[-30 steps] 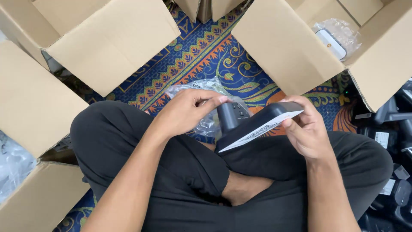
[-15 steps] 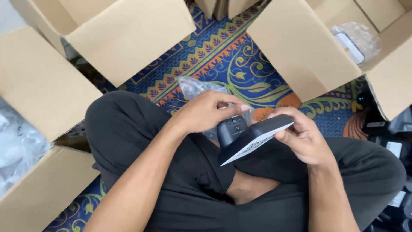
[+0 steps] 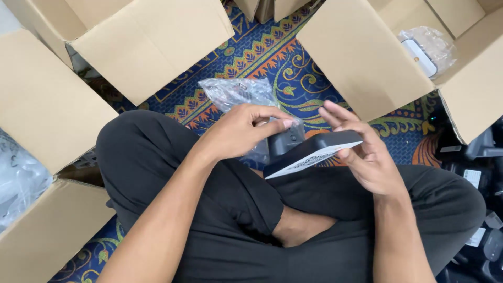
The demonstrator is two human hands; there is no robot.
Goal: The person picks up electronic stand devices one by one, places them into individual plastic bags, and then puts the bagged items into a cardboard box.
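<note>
Since half a second ago, the right hand (image 3: 369,157) has loosened: its index and middle fingers, then wrapped over the top of the flat black device (image 3: 314,153), now stand lifted and spread above it, while the thumb and lower fingers carry the device from beneath. That device has tipped a little, showing more of its white labelled underside with a dark printed square. Over the same moment the left hand (image 3: 238,131) has shifted only slightly; its fingers curl inward with the thumb and fingertips drawn together in a pinch at the top of a small dark grey block-shaped part (image 3: 285,140), which sits just behind the device's near end. Whether the fingertips actually grip that part or only touch it cannot be told.

Both hands work above the lap of a person sitting cross-legged in black trousers (image 3: 209,209) on a patterned blue and orange carpet (image 3: 272,68). A crumpled clear plastic bag (image 3: 238,91) lies on the carpet just beyond the left hand, partly under it. Open cardboard boxes ring the lap: one at the carpet's far left (image 3: 146,42), one at the far right (image 3: 367,57) holding a bagged white item (image 3: 424,50), and another at the near left (image 3: 47,230). Dark devices (image 3: 471,173) are stacked along the carpet's right edge.
</note>
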